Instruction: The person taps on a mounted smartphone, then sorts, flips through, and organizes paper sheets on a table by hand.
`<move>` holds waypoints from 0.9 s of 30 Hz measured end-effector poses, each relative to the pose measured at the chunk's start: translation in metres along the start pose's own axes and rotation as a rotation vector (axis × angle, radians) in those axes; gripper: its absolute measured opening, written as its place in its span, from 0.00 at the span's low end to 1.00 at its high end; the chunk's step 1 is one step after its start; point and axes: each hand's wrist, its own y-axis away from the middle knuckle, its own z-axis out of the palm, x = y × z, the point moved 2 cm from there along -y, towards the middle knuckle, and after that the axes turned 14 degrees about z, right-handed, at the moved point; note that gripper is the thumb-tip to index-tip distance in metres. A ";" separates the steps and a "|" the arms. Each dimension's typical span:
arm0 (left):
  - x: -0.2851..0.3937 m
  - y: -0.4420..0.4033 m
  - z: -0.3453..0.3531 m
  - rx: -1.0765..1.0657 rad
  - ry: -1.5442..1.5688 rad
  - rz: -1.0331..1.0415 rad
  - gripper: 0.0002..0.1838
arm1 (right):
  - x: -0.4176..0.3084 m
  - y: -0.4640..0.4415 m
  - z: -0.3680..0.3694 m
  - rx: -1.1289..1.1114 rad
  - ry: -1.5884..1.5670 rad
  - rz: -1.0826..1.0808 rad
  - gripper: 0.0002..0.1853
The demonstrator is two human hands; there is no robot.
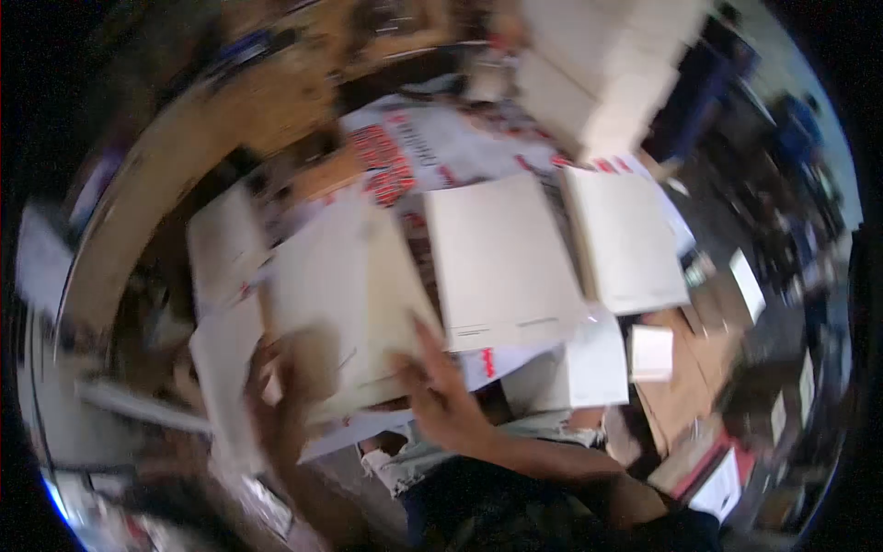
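Both hands are at the near part of a cream and white paper stack [336, 267], left of centre. My left hand [276, 382] is at its lower left corner, blurred, and its fingers are too smeared to read. On the stack's lower right part lies my right hand [437, 386], fingers spread and nothing gripped between them. Right of it is a second white stack [504, 253] with small printed lines along its near edge. A third white stack [630, 239] lies further right.
Printed red and white sheeting [441, 147] lies under the stacks. Tall pale stacks [598, 74] stand at the back. More white stacks [225, 244] lie at the left. A small white block [651, 353] sits on brown cardboard [685, 386] at the right.
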 end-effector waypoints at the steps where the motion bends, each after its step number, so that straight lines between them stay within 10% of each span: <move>1: 0.021 -0.008 -0.010 -0.076 -0.258 -0.058 0.20 | -0.008 0.005 -0.002 -0.149 -0.243 0.070 0.33; 3: -0.048 -0.001 -0.063 -0.177 -0.332 0.028 0.27 | -0.003 0.008 -0.005 -0.357 -0.597 0.175 0.36; 8: 0.051 0.010 0.016 0.027 -0.085 0.028 0.38 | -0.032 0.015 -0.058 -0.436 -0.433 -0.020 0.33; 12: 0.108 0.014 0.084 0.101 -0.103 0.183 0.40 | -0.015 0.020 -0.127 0.098 -0.263 -0.081 0.34; 14: 0.123 0.008 0.121 -0.112 0.116 0.185 0.41 | -0.015 0.033 -0.172 0.054 -0.370 0.348 0.31; 19: 0.119 -0.003 0.235 -0.634 0.449 0.427 0.39 | -0.016 0.109 -0.255 0.322 -0.377 0.239 0.21; 21: 0.129 -0.004 0.286 -0.651 0.728 0.138 0.31 | -0.017 0.139 -0.290 0.681 -0.236 0.173 0.21; 24: 0.137 -0.012 0.370 -0.726 0.348 0.702 0.14 | 0.000 0.182 -0.360 1.217 -0.099 -0.066 0.23; 27: 0.142 0.011 0.416 -0.696 0.000 1.001 0.17 | -0.034 0.210 -0.390 1.162 0.019 -0.117 0.25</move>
